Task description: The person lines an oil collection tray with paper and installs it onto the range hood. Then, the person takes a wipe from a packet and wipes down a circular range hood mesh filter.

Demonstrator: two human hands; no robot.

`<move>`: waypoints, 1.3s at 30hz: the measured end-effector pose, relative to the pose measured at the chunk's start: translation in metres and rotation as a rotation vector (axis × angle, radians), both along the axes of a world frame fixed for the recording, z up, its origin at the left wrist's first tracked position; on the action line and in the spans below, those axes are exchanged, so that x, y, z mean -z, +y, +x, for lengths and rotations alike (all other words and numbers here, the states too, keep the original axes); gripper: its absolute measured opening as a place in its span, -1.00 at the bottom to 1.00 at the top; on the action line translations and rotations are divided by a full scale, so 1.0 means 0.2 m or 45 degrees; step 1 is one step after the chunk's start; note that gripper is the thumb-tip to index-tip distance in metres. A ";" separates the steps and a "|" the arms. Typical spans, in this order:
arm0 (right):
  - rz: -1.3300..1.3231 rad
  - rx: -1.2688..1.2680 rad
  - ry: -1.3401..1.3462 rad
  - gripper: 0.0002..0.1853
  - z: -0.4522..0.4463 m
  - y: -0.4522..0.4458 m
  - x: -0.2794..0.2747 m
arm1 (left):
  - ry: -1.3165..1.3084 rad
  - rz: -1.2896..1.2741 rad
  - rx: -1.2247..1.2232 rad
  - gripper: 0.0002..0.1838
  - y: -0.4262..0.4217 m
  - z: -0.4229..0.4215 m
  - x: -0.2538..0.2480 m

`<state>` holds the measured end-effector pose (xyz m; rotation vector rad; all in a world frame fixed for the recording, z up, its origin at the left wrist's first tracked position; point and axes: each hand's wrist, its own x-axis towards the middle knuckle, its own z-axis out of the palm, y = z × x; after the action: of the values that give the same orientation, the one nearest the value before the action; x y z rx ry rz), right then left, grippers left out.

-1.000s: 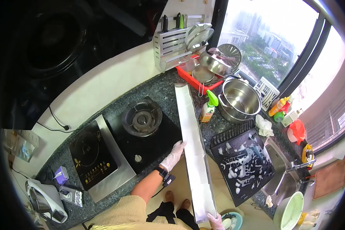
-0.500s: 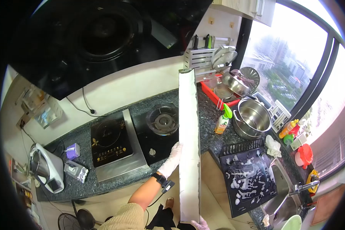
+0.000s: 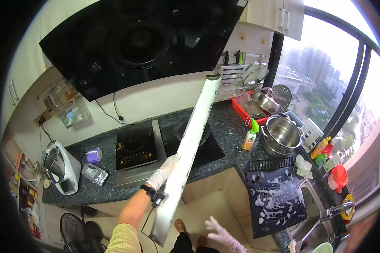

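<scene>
This was a kitchen, high above a city: a black range hood (image 3: 147, 42) hung over a gas stove (image 3: 211, 152) and a flat cooktop (image 3: 136, 145) on the dark stone desk (image 3: 229, 122), a steel pot (image 3: 283, 134) stood near a sink (image 3: 313, 201) with a tap (image 3: 338, 210), and the window (image 3: 327, 33) looked out on tall buildings (image 3: 314, 63).

The right grip (image 3: 223, 235) has free air over the floor (image 3: 211, 206) between panel (image 3: 186, 158) and foamy plate (image 3: 278, 219), but the slanting panel blocks passage leftward before the stove (image 3: 211, 152), and bottle (image 3: 249, 140) and pot (image 3: 278, 145) bound the surface's (image 3: 233, 145) bare strip.
</scene>
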<state>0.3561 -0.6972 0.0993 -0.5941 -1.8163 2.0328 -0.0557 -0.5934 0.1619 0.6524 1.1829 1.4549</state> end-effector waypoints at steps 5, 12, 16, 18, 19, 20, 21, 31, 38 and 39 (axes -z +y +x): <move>-0.143 0.089 0.263 -0.06 -0.21 0.36 -0.23 | 0.053 -0.071 0.145 -0.60 -0.34 0.00 -0.18; -0.459 -0.037 0.657 -0.03 -0.73 0.73 -0.51 | 0.064 -0.124 0.325 -0.55 -0.63 0.10 -0.23; -0.888 -0.029 0.809 -0.03 -0.75 0.72 -0.60 | 0.333 -0.175 0.397 -0.52 -0.73 0.11 -0.17; -1.017 -0.007 0.907 -0.04 -0.77 0.72 -0.57 | 0.424 -0.134 0.401 -0.51 -0.75 0.11 -0.13; -1.067 0.034 0.933 -0.04 -0.77 0.70 -0.55 | 0.457 -0.155 0.407 -0.50 -0.75 0.10 -0.13; -1.122 0.079 0.955 -0.03 -0.77 0.68 -0.52 | 0.486 -0.180 0.415 -0.49 -0.76 0.11 -0.13; -1.119 0.171 0.904 -0.01 -0.78 0.68 -0.49 | 0.511 -0.207 0.423 -0.48 -0.78 0.12 -0.13; -1.005 0.054 1.096 0.14 -0.84 0.66 -0.41 | 0.514 -0.355 0.646 -0.39 -0.74 0.09 -0.22; -0.958 0.153 1.116 0.05 -0.90 0.62 -0.49 | 0.595 -0.397 0.786 -0.30 -0.71 0.09 -0.37; -0.946 0.187 1.114 0.04 -0.92 0.62 -0.47 | 0.601 -0.401 0.804 -0.28 -0.71 0.09 -0.38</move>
<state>0.1730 -0.5728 0.1941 0.0390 -0.5040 2.2905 -0.0372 -0.7362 0.2381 1.0620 1.3584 0.5821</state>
